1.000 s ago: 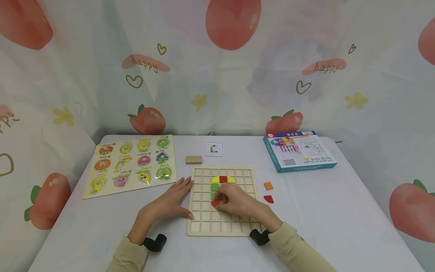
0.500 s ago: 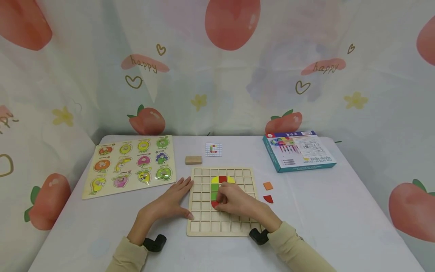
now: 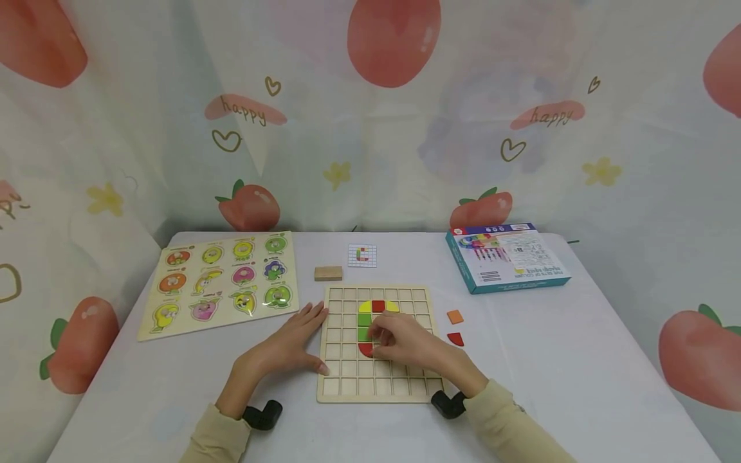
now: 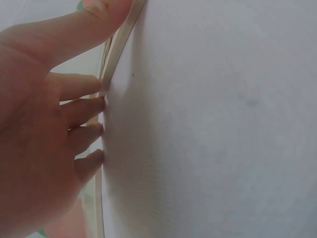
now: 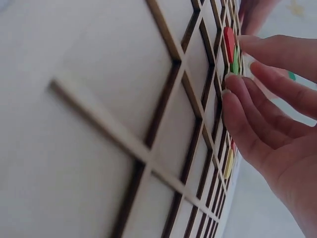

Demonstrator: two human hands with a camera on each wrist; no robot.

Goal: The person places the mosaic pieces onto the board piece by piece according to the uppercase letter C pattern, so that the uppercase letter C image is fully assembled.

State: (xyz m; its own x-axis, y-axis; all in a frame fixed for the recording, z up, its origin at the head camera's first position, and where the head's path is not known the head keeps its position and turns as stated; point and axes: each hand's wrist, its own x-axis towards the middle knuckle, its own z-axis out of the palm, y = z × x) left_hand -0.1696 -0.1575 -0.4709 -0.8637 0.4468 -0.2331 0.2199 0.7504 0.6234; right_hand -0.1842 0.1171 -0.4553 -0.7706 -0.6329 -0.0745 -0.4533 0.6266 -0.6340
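Fingers (image 5: 247,116) of right hand (image 3: 405,341) loosely curved, tips beside red piece (image 3: 366,349), grasp undeterminable; wrist view shows grid board (image 3: 347,379) slats; left hand (image 3: 286,347) flat, released, at board edge

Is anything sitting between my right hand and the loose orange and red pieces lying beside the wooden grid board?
Nothing visible. The right hand rests on the wooden grid board, and the orange square piece and red quarter-round piece lie just off its right edge on bare white tablecloth.
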